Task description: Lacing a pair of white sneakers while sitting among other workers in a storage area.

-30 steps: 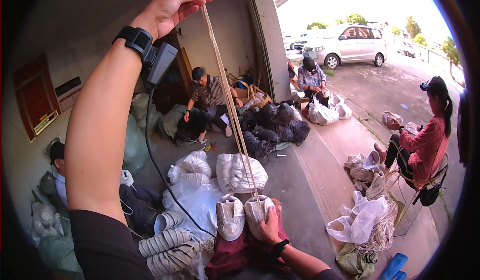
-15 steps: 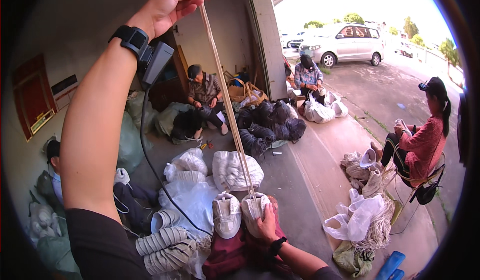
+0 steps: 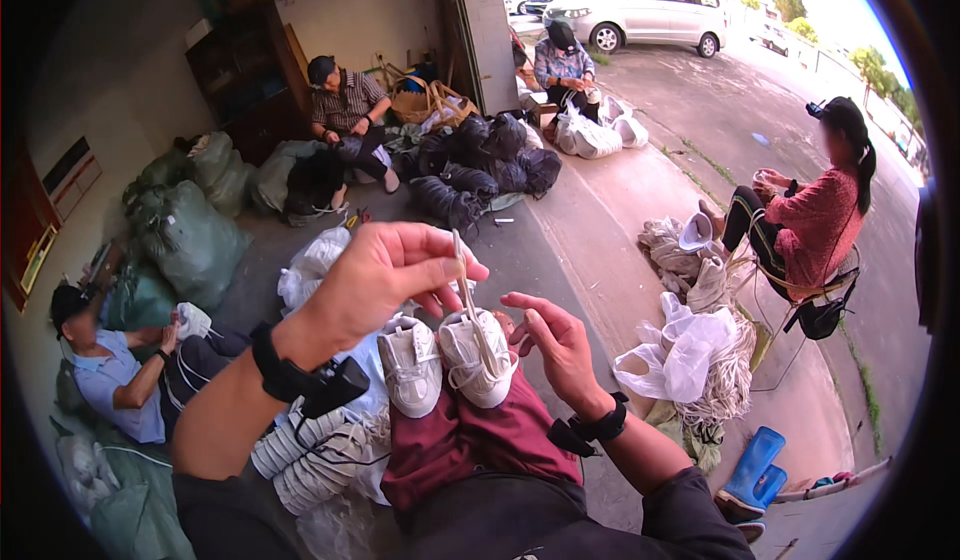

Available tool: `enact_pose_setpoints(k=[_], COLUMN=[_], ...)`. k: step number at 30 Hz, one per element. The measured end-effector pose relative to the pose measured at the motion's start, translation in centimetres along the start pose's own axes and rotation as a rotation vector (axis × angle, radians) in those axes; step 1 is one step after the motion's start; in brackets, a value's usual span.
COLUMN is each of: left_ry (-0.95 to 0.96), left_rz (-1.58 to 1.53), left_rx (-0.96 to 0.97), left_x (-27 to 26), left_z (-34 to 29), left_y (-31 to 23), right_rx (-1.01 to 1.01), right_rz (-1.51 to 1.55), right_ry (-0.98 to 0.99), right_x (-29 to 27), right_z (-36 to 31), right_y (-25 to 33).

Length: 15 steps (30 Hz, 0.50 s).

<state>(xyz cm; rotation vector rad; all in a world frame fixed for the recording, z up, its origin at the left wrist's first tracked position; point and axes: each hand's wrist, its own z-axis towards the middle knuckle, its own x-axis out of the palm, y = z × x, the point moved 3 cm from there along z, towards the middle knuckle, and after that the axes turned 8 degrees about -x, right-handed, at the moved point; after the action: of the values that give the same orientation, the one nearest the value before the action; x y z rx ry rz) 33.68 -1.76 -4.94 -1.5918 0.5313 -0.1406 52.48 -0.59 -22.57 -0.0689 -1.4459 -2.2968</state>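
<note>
Two light grey-white sneakers rest side by side on my maroon-trousered lap, the left shoe point(image 3: 411, 368) with its lace crossed over the front. Over the right shoe point(image 3: 482, 378), my left hand point(image 3: 400, 272) pinches a pale shoelace point(image 3: 464, 285) between thumb and fingers. The lace runs down from that pinch to the shoe's eyelets, with a loop along its right side. Close beside the same shoe, my right hand point(image 3: 562, 352) has its thumb and fingers apart, and nothing shows in its grasp.
Stacked pale shoe pieces point(image 3: 315, 455) lie left of my lap. Black bundles point(image 3: 500, 155) sit ahead, green sacks point(image 3: 195, 235) at left. Blue boots point(image 3: 752, 475) and a cord pile point(image 3: 728, 375) are at right. Several seated people work around me, one in red point(image 3: 815, 225).
My left hand has come down from high above to just over the right shoe; the long taut lace is now short and looped. My right hand has moved off the shoe, its fingers apart.
</note>
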Motion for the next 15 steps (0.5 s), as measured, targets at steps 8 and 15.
enact_pose_setpoints(k=[8,15], left_ry=[-0.036,-0.099], left_rz=[-0.176,-0.219], left_rx=[0.021,0.046], left_x=[1.5,-1.5], left_z=[1.0,1.1], left_y=[11.2,15.7], right_rx=[0.112,0.035], right_rz=[-0.007,-0.28], right_ry=[0.152,0.254], right_x=[3.2,5.1], right_z=[0.9,1.7], right_y=[0.3,-2.5])
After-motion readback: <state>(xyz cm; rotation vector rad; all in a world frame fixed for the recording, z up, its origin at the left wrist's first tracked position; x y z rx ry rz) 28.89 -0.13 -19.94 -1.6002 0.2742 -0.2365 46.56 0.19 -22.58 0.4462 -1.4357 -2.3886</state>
